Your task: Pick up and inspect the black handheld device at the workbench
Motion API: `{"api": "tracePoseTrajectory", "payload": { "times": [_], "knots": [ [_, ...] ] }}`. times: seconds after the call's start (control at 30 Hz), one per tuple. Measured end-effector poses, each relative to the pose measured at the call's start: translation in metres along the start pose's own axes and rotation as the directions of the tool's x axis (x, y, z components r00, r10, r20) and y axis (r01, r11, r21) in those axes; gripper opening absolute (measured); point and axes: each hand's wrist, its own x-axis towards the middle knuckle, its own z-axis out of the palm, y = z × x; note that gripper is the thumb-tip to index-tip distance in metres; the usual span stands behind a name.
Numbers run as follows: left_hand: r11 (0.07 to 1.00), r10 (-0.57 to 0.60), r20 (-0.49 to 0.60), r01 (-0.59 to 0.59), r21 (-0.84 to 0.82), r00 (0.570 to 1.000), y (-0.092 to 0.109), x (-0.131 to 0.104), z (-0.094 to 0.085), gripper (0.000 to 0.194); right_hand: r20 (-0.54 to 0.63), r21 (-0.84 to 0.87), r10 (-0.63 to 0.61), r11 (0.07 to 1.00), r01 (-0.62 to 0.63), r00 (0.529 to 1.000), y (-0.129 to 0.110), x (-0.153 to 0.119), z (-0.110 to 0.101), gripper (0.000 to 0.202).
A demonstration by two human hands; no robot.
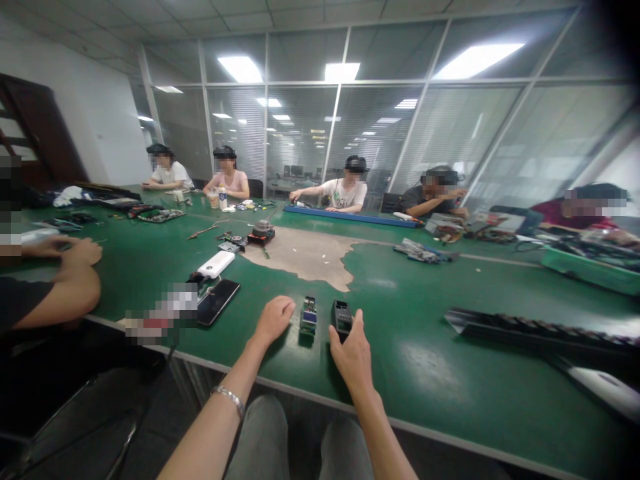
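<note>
In front of me a small circuit board module (pixel 309 319) stands on the green table, with a blue part on its face. To its right is a black plastic housing (pixel 342 315) with openings in its top. My right hand (pixel 353 347) has its thumb and fingers around the near part of the housing. On the module's left, my left hand (pixel 274 320) rests at the table with its fingers curled in, apart from the module. Nothing shows in that hand, and its palm side is hidden.
Left of me lie a black phone (pixel 219 301) and a white power bank (pixel 216 265). A torn brown sheet (pixel 310 257) covers mid-table. A dark long tray (pixel 540 330) lies right, a green basket (pixel 590 270) beyond. A person's arm (pixel 70 287) is at left; several people sit opposite.
</note>
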Motion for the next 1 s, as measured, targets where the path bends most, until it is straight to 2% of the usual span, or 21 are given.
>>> {"api": "tracePoseTrajectory", "payload": {
  "times": [0.27,0.57,0.77,0.9,1.0],
  "knots": [
    [1.0,-0.015,-0.001,0.015,-0.001,1.0,-0.002,0.001,0.001,0.031,0.0,-0.046,0.017,0.999,-0.017,1.0,-0.001,-0.001,0.001,0.083],
    [1.0,-0.017,-0.017,0.017,-0.012,1.0,-0.003,0.002,0.002,0.032,-0.016,-0.11,0.041,0.993,-0.042,0.999,-0.006,-0.002,-0.004,0.094],
    [1.0,-0.022,-0.016,0.021,-0.019,1.0,-0.002,0.001,0.001,0.031,0.008,-0.153,0.021,0.988,-0.02,1.0,-0.008,-0.005,-0.007,0.084],
    [1.0,-0.015,-0.011,0.015,-0.019,1.0,-0.001,0.001,-0.001,0.032,0.003,-0.082,0.043,0.996,-0.043,0.999,-0.012,-0.002,-0.009,0.079],
    [1.0,-0.015,-0.012,0.015,-0.014,1.0,-0.002,0.0,0.0,0.031,-0.026,0.021,0.07,0.997,-0.07,0.997,-0.027,0.003,-0.012,0.08]
  ]
}}
